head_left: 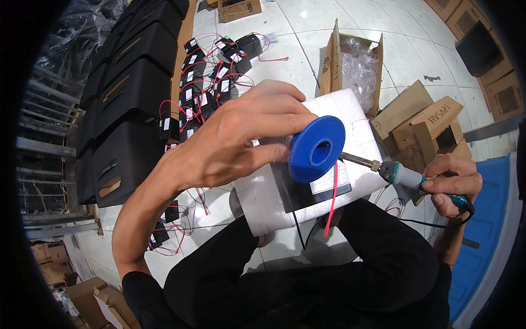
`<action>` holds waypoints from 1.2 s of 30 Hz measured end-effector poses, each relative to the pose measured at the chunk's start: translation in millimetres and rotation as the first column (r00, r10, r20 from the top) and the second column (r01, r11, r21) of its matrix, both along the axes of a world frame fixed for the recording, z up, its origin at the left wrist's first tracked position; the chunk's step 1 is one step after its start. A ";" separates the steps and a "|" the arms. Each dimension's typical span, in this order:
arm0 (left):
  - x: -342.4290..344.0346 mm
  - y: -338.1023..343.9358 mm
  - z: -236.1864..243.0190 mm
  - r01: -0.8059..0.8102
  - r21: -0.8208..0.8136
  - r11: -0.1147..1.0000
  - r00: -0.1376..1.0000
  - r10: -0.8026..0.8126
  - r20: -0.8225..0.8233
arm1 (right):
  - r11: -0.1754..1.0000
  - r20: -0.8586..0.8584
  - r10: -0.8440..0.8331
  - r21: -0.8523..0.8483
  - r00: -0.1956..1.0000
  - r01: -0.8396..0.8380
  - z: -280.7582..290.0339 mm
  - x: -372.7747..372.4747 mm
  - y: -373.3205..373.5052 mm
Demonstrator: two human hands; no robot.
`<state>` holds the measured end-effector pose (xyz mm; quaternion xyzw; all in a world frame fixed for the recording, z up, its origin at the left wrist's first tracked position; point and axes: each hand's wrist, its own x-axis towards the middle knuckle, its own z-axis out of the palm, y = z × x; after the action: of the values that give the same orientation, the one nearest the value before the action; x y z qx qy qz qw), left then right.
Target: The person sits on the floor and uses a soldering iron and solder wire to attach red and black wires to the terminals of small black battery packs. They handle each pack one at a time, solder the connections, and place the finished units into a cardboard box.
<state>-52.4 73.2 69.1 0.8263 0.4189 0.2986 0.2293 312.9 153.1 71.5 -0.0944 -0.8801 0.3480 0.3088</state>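
My left hand (241, 129) is closed round a blue solder spool (316, 149), held above a white foam block (359, 148) across my knees. My right hand (452, 183) grips a soldering iron (406, 176) with a grey and green handle, its metal tip pointing left and reaching behind the spool's right edge. On the foam lies a black battery (293, 192) with a white label, partly hidden by the spool and my left hand. A red wire (332, 211) and a black wire (298, 227) hang down over the near edge. The spool hides the iron's very tip.
Several black batteries (194, 82) with red leads lie on the tiled floor ahead to the left. Beside them stand stacked black plastic cases (131, 118). An open carton (327, 71) with clear plastic and another cardboard box (408, 137) stand ahead right. A blue panel (487, 219) is at far right.
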 end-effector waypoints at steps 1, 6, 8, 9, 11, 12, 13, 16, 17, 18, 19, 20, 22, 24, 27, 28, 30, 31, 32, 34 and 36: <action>0.0 0.2 -0.1 0.003 0.008 1.000 1.000 -0.003 0.003 | 1.000 -0.001 0.001 0.000 1.000 -0.001 0.0 -0.1 0.1; 1.7 0.3 -1.5 -0.010 -0.022 1.000 1.000 0.010 0.011 | 1.000 -0.007 0.003 -0.010 1.000 -0.003 0.5 -0.6 -0.5; 2.0 0.1 -1.8 -0.017 -0.025 1.000 1.000 0.017 0.009 | 1.000 -0.005 0.003 -0.017 1.000 -0.003 0.9 -0.8 -0.7; 2.1 0.1 -1.9 -0.011 -0.018 1.000 1.000 0.012 0.001 | 1.000 -0.002 0.003 -0.021 1.000 -0.003 1.3 -0.7 -0.7; 2.0 0.2 -1.9 0.000 -0.006 1.000 1.000 0.000 -0.014 | 1.000 0.006 0.008 -0.021 1.000 -0.008 1.9 -0.6 -0.3; 1.9 0.2 -2.1 -0.002 -0.008 1.000 1.000 0.002 -0.010 | 1.000 0.011 0.012 -0.017 1.000 -0.012 2.3 -0.5 0.0; 1.8 0.3 -2.3 -0.003 -0.010 1.000 1.000 0.003 -0.006 | 1.000 0.017 0.016 -0.014 1.000 -0.015 2.7 -0.4 0.3; -2.6 -0.4 -0.6 -0.026 0.020 0.999 0.999 0.026 0.020 | 1.000 0.026 0.019 -0.022 0.999 -0.018 3.5 0.3 0.5; -5.0 -0.7 0.4 -0.037 0.035 0.999 0.999 0.036 0.031 | 0.999 0.029 0.019 -0.026 0.999 -0.018 3.8 0.6 0.5; -7.8 -0.6 1.4 -0.038 0.049 0.998 0.999 0.037 0.024 | 0.999 0.032 0.019 -0.031 0.999 -0.018 4.0 0.8 0.4; -11.0 -0.1 2.7 -0.039 0.063 0.997 0.999 0.038 0.018 | 0.999 0.036 0.020 -0.035 0.999 -0.019 4.0 1.0 0.3; -13.8 0.2 3.7 -0.039 0.082 0.996 0.999 0.038 0.013 | 0.999 0.029 0.019 -0.041 0.999 -0.018 3.6 0.9 0.2; -16.9 0.2 4.1 -0.042 0.080 0.996 0.999 0.040 0.019 | 0.998 0.018 0.021 -0.060 1.000 -0.020 2.6 0.6 0.0; -17.7 -1.5 3.8 -0.061 0.072 0.996 0.998 0.059 0.028 | 0.998 0.019 0.018 -0.058 1.000 -0.016 2.7 0.7 -0.2; -18.2 -1.9 3.7 -0.051 0.087 0.995 0.999 0.050 0.014 | 0.998 0.024 0.014 -0.067 1.000 -0.012 3.7 1.1 -0.5; -18.1 -2.1 3.7 -0.053 0.084 0.995 0.999 0.052 0.014 | 0.997 0.025 0.011 -0.071 1.000 -0.009 4.0 1.1 -0.6; -17.4 -2.3 3.2 -0.055 0.083 0.995 0.998 0.054 0.018 | 0.998 0.032 0.012 -0.068 0.999 -0.010 4.7 1.2 -0.5; -17.3 -2.3 3.2 -0.055 0.081 0.995 0.998 0.053 0.020 | 0.998 0.035 0.012 -0.067 0.999 -0.010 5.0 1.2 -0.4; -17.1 -2.4 3.1 -0.054 0.082 0.995 0.998 0.052 0.022 | 0.997 0.037 0.010 -0.070 0.999 -0.008 5.2 1.3 -0.5; -16.8 -2.5 3.1 -0.054 0.084 0.995 0.998 0.052 0.024 | 0.997 0.041 0.007 -0.079 0.999 -0.004 5.3 1.4 -0.8; -16.6 -2.7 3.5 -0.056 0.085 0.995 0.998 0.054 0.027 | 0.996 0.035 0.008 -0.085 0.999 -0.005 4.9 1.4 -0.5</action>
<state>-69.0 70.5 72.6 0.8197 0.4256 0.3328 0.1905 314.3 152.6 76.4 -0.1109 -0.8701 0.3845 0.2878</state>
